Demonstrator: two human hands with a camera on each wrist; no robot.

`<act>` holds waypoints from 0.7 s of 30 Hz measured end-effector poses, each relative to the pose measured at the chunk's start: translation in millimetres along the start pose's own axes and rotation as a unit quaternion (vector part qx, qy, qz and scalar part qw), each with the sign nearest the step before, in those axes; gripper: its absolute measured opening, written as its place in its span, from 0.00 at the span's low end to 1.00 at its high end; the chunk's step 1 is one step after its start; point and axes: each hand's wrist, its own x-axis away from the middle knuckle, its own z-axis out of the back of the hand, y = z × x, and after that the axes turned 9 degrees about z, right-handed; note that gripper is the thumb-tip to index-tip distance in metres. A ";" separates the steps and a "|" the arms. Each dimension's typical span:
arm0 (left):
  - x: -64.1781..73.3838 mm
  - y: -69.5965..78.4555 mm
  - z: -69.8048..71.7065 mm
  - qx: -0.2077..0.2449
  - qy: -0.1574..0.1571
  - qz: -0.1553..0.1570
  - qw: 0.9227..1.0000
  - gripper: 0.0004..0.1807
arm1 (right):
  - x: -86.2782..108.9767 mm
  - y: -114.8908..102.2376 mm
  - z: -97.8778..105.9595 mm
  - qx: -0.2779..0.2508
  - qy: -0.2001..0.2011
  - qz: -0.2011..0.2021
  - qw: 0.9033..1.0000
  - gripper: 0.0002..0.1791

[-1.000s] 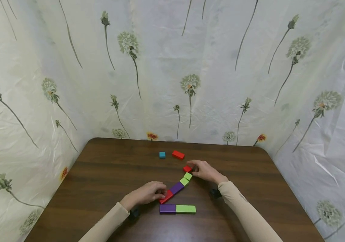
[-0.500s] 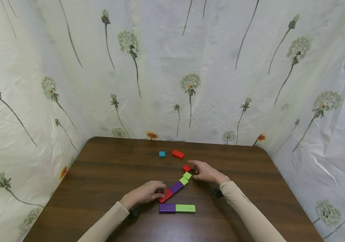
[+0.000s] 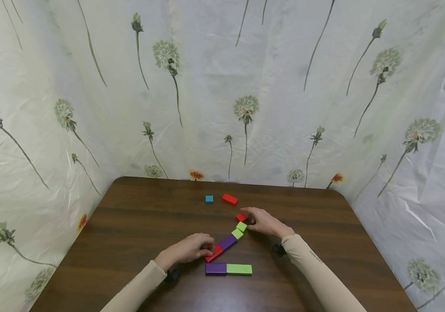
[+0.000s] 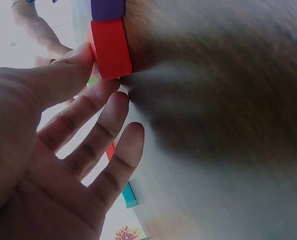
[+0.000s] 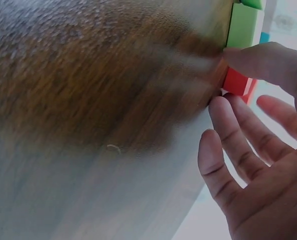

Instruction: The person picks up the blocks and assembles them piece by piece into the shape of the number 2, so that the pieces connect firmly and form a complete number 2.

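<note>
A slanting row of wooden blocks lies on the brown table. My left hand point(image 3: 189, 248) holds the near end of the row, a red block point(image 4: 112, 50), with thumb on its side and index fingertip at its end face. A purple block point(image 3: 228, 242) follows it, then two small green blocks point(image 3: 241, 226). At the far end, my right hand point(image 3: 266, 222) has its thumb and fingers curled around a small red block point(image 5: 236, 82). The right thumb tip lies where that red block meets the green block point(image 5: 242, 27). The other fingers of both hands are loosely bent.
Closer to me, a purple block point(image 3: 216, 269) and a long green block point(image 3: 239, 269) lie end to end. Farther back are a blue block point(image 3: 209, 199) and a red block point(image 3: 230, 199). A flowered curtain point(image 3: 206, 108) surrounds the table point(image 3: 148, 208).
The right hand shifts only slightly, its thumb now a little nearer the green block. The left hand and the blocks keep nearly the same places.
</note>
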 end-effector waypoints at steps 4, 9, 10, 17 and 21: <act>0.0 -0.6 -0.2 0.000 -0.002 0.002 1.000 0.05 | -0.2 0.7 -1.2 -0.001 0.001 0.001 1.000 0.35; -1.4 0.7 0.0 0.002 -0.010 0.004 1.000 0.05 | 2.6 1.3 0.6 0.000 -0.001 0.002 1.000 0.35; -1.8 1.1 0.3 0.002 -0.011 0.004 1.000 0.05 | 3.6 1.4 1.2 -0.001 0.000 0.003 1.000 0.35; -3.7 3.5 7.8 0.013 -0.031 0.002 0.999 0.04 | 8.5 0.9 2.9 -0.009 0.008 0.002 1.000 0.35; -5.5 2.3 14.1 0.037 -0.059 0.024 0.997 0.03 | 11.2 0.1 2.7 -0.013 0.008 -0.003 1.000 0.36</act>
